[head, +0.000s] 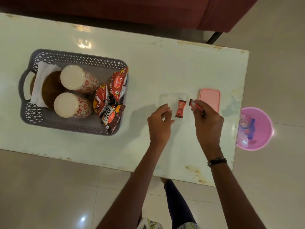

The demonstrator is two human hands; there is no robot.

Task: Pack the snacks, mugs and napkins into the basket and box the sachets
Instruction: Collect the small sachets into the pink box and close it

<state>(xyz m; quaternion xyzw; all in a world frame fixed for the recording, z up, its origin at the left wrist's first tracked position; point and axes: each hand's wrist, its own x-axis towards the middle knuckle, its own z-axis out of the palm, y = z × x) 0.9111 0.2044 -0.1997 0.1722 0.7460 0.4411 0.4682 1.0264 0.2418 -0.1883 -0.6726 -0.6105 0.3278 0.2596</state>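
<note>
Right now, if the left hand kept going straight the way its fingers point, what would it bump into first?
Probably the clear box just beyond the left hand. Its fingers point up and slightly right, with the sachet beside them; height is hard to judge.

The counter (148, 66) is glossy and pale, chipped rough along its edges. The basket (79, 57) looks like matt perforated plastic, lined with white paper napkins (37, 90). Snack packets (115, 86) shine like foil. The pink lid (210, 98) seems smooth plastic.

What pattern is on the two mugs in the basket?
Red flower-like motifs on white, seen on the mugs in the head view.
</note>
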